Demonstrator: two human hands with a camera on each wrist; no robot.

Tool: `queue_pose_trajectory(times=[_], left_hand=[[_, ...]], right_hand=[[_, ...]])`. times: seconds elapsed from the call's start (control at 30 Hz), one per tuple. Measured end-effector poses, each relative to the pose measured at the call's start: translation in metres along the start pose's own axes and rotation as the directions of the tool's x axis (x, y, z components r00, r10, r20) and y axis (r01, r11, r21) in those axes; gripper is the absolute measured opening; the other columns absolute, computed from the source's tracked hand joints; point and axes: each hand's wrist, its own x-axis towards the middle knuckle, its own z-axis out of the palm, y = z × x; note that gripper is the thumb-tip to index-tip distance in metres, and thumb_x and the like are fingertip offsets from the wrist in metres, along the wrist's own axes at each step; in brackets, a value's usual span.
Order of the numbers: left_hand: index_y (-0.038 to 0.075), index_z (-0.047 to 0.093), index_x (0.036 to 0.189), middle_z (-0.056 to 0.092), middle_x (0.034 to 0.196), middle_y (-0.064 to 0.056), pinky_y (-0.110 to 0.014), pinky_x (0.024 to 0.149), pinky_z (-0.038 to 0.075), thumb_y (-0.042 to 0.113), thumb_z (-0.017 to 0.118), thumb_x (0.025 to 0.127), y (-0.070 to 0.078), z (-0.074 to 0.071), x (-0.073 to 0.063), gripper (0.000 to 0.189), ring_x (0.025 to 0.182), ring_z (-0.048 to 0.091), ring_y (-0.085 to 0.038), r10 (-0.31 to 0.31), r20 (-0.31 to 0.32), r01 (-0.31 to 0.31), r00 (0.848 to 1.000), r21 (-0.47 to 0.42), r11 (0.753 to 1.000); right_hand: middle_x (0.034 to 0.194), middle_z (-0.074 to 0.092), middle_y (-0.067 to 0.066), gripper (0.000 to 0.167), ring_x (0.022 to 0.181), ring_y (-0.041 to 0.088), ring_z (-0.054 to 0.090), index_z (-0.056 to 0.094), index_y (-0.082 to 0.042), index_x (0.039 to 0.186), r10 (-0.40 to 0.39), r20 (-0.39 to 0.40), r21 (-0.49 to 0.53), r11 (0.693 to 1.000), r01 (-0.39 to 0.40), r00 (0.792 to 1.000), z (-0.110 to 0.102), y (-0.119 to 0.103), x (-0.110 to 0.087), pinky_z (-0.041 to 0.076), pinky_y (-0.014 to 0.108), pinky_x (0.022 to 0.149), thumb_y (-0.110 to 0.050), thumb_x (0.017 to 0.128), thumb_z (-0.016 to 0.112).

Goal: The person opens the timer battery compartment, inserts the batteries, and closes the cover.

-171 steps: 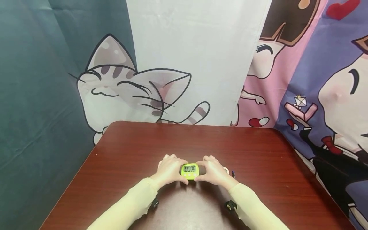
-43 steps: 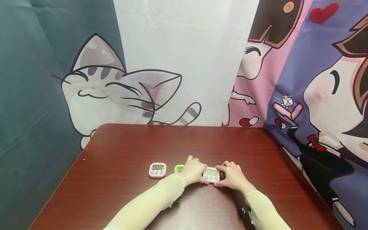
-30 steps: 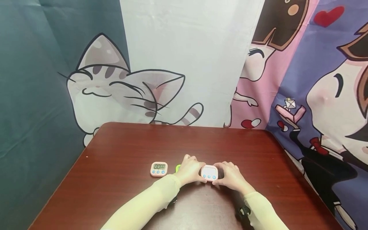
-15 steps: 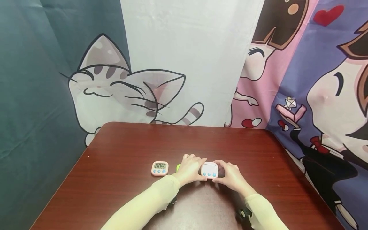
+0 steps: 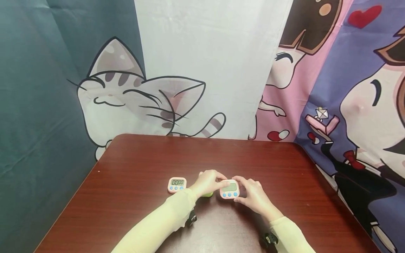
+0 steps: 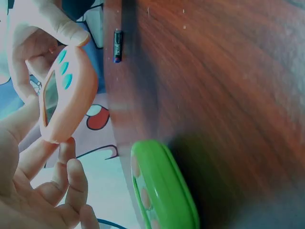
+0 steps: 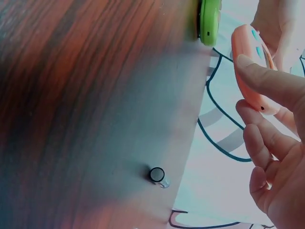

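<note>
Both hands hold a pink kitchen timer (image 5: 229, 189) up off the table. My right hand (image 5: 254, 196) pinches its right side, thumb at the lower edge and fingertips at the top. At its upper left, my left hand (image 5: 207, 182) grips it with the thumb over the front by the screen. No digits show on its screen; three blue buttons sit below. A green timer (image 6: 167, 188) is on the table under my left hand, mostly hidden in the head view. Left of it lies another pink timer (image 5: 177, 185) reading 00:00.
A small battery (image 6: 117, 46) rests on the brown wooden table (image 5: 142, 158), hidden behind my right hand in the head view; its round end (image 7: 157, 174) faces the right wrist camera. A cartoon-printed curtain (image 5: 205, 52) hangs behind the table.
Earlier both hands held the green timer; it now lies on the table and they hold a pink one. In the last half second my left thumb moved from its lower edge up onto its front.
</note>
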Motion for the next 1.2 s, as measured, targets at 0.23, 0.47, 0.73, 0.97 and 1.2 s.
queue_pose_trajectory(times=[0.23, 0.47, 0.73, 0.97, 1.2], left_hand=[[0.027, 0.075, 0.091, 0.07, 0.082, 0.019, -0.036, 0.08, 0.032, 0.044, 0.073, 0.079, -0.0004, -0.0059, 0.0024, 0.021, 0.086, 0.063, -0.006, 0.018, 0.042, -0.019, 0.999, 0.027, 0.999], [0.026, 0.075, 0.095, 0.07, 0.084, 0.018, -0.034, 0.078, 0.031, 0.039, 0.075, 0.078, 0.0015, -0.0073, 0.0031, 0.021, 0.085, 0.063, -0.006, 0.036, 0.073, -0.041, 0.997, 0.073, 0.997], [0.03, 0.072, 0.091, 0.062, 0.074, 0.024, -0.034, 0.077, 0.031, 0.041, 0.075, 0.078, 0.0049, -0.0099, 0.0004, 0.017, 0.074, 0.055, 0.0, 0.076, 0.109, -0.097, 0.991, 0.198, 0.975], [0.029, 0.071, 0.093, 0.059, 0.072, 0.023, -0.033, 0.077, 0.031, 0.039, 0.077, 0.076, 0.0042, -0.0106, -0.0023, 0.021, 0.071, 0.052, 0.001, 0.109, 0.129, -0.135, 0.986, 0.217, 0.967], [0.027, 0.07, 0.095, 0.06, 0.077, 0.021, -0.032, 0.078, 0.032, 0.036, 0.076, 0.077, 0.0055, -0.0109, -0.0044, 0.021, 0.071, 0.051, 0.001, 0.118, 0.1, -0.137, 0.988, 0.201, 0.97]], right_hand=[[0.083, 0.061, -0.013, 0.075, 0.075, 0.007, 0.047, 0.06, -0.016, 0.121, -0.073, -0.019, -0.047, 0.996, 0.072, 0.997, -0.0005, -0.0046, 0.0001, 0.036, 0.036, 0.074, -0.017, 0.053, 0.092], [0.087, 0.062, -0.013, 0.075, 0.078, 0.007, 0.048, 0.06, -0.017, 0.121, -0.104, -0.029, -0.036, 0.994, 0.103, 0.994, -0.002, -0.0065, 0.0003, 0.036, 0.035, 0.075, -0.018, 0.054, 0.092], [0.099, 0.063, -0.011, 0.072, 0.086, 0.013, 0.054, 0.058, -0.02, 0.121, -0.094, 0.021, -0.026, 0.995, 0.095, 0.995, 0.0004, -0.0075, -0.0003, 0.037, 0.036, 0.075, -0.015, 0.057, 0.09], [0.104, 0.062, -0.009, 0.072, 0.091, 0.015, 0.056, 0.057, -0.019, 0.122, -0.09, 0.038, -0.01, 0.996, 0.091, 0.995, 0.0017, -0.0093, -0.001, 0.041, 0.039, 0.077, -0.01, 0.058, 0.089], [0.106, 0.06, -0.002, 0.077, 0.087, 0.008, 0.053, 0.051, -0.008, 0.126, -0.152, -0.005, 0.134, 0.979, 0.151, 0.988, 0.005, -0.0079, -0.0025, 0.047, 0.029, 0.075, 0.008, 0.058, 0.084]])
